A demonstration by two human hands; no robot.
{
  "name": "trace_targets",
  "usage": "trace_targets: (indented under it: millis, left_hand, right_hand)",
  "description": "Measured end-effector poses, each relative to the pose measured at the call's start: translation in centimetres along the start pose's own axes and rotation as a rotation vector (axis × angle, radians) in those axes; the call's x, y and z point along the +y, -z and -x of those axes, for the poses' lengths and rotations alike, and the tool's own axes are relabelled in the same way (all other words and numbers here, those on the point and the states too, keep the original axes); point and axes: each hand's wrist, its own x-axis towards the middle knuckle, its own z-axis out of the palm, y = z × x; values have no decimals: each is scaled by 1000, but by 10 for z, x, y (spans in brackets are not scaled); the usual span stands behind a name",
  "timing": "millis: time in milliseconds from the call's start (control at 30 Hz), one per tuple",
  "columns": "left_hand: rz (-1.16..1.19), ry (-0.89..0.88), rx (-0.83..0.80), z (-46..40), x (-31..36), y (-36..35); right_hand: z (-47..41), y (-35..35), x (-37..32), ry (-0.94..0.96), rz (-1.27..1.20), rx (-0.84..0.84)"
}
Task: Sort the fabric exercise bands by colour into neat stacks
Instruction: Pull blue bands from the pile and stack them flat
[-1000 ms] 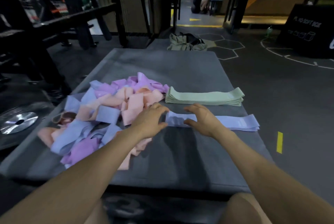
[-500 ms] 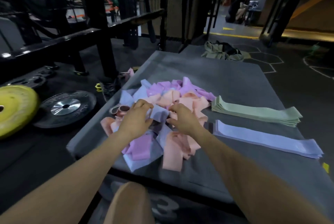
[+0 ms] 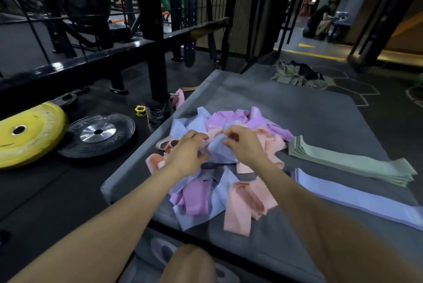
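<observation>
A jumbled pile of fabric bands [image 3: 240, 200] in peach, purple and pale blue lies on the left part of the grey mat [image 3: 320, 118]. Both hands are over the middle of the pile. My left hand [image 3: 187, 152] and my right hand [image 3: 246, 145] each pinch an end of one pale blue band [image 3: 220, 149], lifted slightly off the heap. To the right lie a neat green stack [image 3: 350, 161] and, nearer me, a flat pale blue stack [image 3: 357, 193].
Left of the mat on the floor lie a yellow weight plate [image 3: 25, 134] and a black weight plate [image 3: 98, 134], with a black rack [image 3: 153, 42] behind. Crumpled clothing [image 3: 297, 74] lies past the mat's far edge. A person crouches far back right.
Both hands left the pale blue stack on the right, moved left to the mixed pile, and took hold of a pale blue band. The view swung left.
</observation>
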Motion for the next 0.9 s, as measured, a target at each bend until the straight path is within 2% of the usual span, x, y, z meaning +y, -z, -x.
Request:
trace_targets:
  millis: [367,667,833,900]
  left_hand:
    - [149,-81,163,-23,57,35]
    - [547,-60,109,-31,107,47]
    - [991,69,16,-24,134,57]
    - [972,61,25,-25,142,58]
  right_hand:
    - [-10,80,-36,17,-230,207]
    - [-1,120,-47,33,-319,252]
    - [6,133,-48,42,-249,283]
    - [9,137,-52,43,-243,291]
